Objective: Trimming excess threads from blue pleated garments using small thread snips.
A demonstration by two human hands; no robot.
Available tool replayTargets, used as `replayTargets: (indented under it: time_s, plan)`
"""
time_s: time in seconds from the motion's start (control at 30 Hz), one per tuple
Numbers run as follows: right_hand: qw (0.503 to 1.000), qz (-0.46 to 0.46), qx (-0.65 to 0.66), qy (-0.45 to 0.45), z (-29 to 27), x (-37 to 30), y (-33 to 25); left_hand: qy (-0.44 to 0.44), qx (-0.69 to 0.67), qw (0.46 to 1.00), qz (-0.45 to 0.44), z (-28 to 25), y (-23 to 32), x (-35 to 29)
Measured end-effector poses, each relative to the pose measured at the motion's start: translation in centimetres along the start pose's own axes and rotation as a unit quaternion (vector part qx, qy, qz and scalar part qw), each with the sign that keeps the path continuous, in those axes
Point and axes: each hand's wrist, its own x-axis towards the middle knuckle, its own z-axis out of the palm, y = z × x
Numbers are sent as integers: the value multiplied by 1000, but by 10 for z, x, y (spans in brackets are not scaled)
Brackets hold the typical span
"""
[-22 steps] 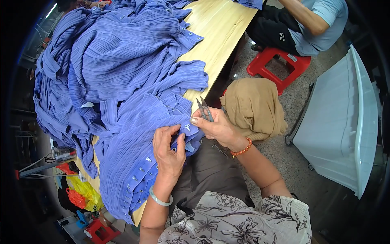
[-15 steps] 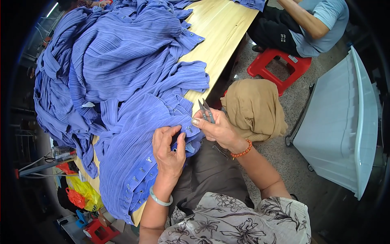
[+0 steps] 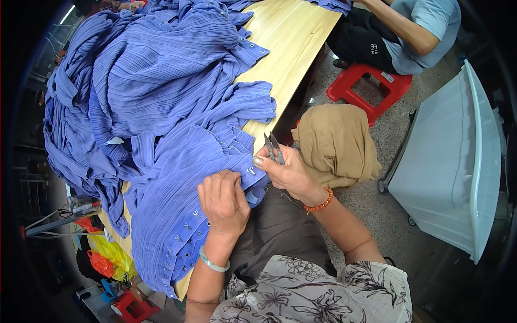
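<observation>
A blue-purple ribbed garment (image 3: 167,188) lies over the near table edge and onto my lap. Small metal fittings with thread ends line its buttonhole-like band. My left hand (image 3: 223,207) is closed on this band, fingers curled under or into the cloth; the fingertips are hidden. My right hand (image 3: 288,171) grips small thread snips (image 3: 274,148), blades pointing up and slightly parted. Its thumb and fingers are also at the garment's corner, beside a metal fitting (image 3: 251,171); whether they pinch the cloth I cannot tell.
More ribbed garments (image 3: 161,70) are heaped on the wooden table (image 3: 285,32). To the right are a bundle of tan cloth (image 3: 336,142), a red stool (image 3: 344,89) with a seated person, and a wheeled pale bin (image 3: 436,161). Yellow and red bags (image 3: 116,255) hang at lower left.
My left hand has turned and its fingers, formerly spread with the thumb apart, have curled closed on the band. My right hand and the snips have hardly moved.
</observation>
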Motion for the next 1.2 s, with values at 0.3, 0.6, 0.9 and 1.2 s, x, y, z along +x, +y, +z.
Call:
replayTargets:
  time_s: [0.3,0.6,0.9,1.2]
  plan:
    - [999,-19,-26,15,-3,0,1,-22,-249,952,-177,-16,2,-7]
    - [1000,-8,-4,4,1,-2,-2,-26,-196,958,-207,-22,1,-17]
    - [999,-28,-42,-9,-1,-4,-4,-35,-156,973,-167,-16,0,-19]
    - [998,-23,-62,-20,-4,-6,-6,-46,-146,974,-164,-16,0,-17]
